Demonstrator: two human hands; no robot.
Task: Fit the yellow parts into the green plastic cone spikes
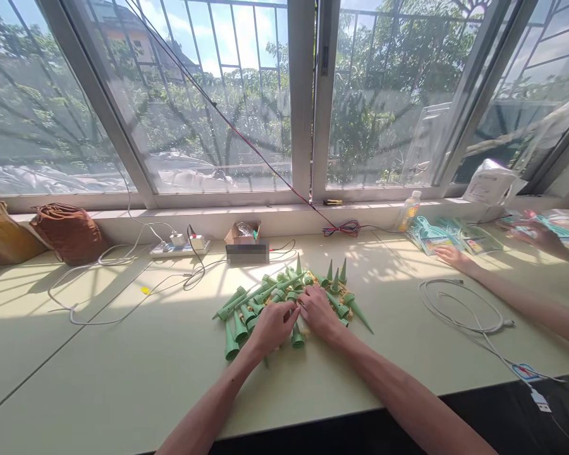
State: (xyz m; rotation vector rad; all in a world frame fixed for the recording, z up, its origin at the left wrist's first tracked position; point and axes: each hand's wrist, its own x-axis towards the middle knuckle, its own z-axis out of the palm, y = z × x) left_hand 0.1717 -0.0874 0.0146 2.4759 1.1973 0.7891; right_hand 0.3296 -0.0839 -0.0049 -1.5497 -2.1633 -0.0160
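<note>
A heap of green plastic cone-shaped spikes [239,328] lies on the pale table, with small yellowish pieces [264,317] scattered among them. My left hand [275,323] is over the middle of the heap, its fingers pinched together. Close against it, my right hand [317,309] has its fingers bent inward, the fingertips of both hands meeting. Whatever small thing is between them is hidden by the fingers. Just below the hands one green cone [297,336] lies with its wide open end toward me. A few cones [336,280] stand point up behind my right hand.
At the back are a power strip [180,248], a small cardboard box [243,233], coiled red-and-blue wires [341,228] and a bottle [410,212]. To the right, another person's hands [455,258] touch teal packaged items [431,234]. A white cable [469,328] lies nearby.
</note>
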